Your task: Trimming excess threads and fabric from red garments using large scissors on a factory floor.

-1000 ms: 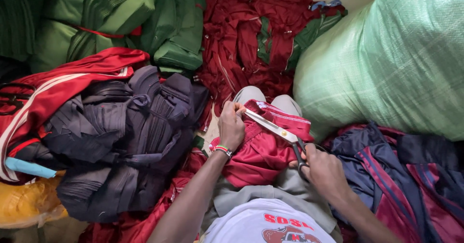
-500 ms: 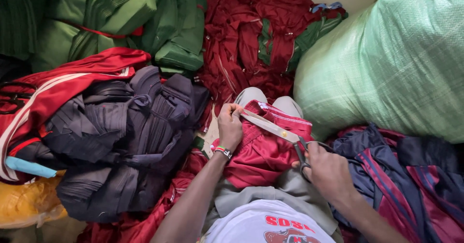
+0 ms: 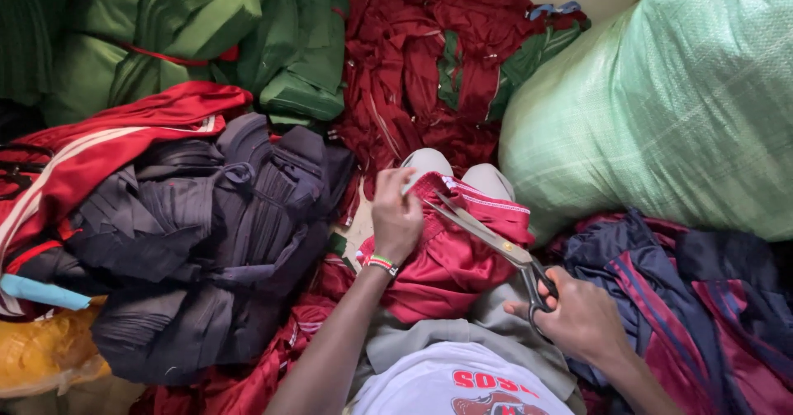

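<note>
Scissors (image 3: 487, 235) with long metal blades lie across a red garment (image 3: 450, 258) in the lower middle of the frame, blades slightly parted and pointing up-left toward the garment's white-trimmed edge. The right hand (image 3: 578, 320), lower right of centre, has its grip closed through the dark handle loops. The left hand (image 3: 396, 217), just left of centre, pinches the garment's upper edge, its grip shut on the cloth beside the blade tips; a striped band circles its wrist. The garment rests on the person's lap, over grey trousers, with 2 knees showing just above it.

Around them: a heap of dark navy clothes (image 3: 206, 241) at left, with a red jacket with white stripes (image 3: 107, 147) above it. Folded green clothes (image 3: 190, 35) fill the upper left, a maroon pile (image 3: 429, 68) the upper middle. A large pale green woven sack (image 3: 661, 109) takes the upper right, and navy-and-maroon garments (image 3: 702, 299) lie at lower right.
</note>
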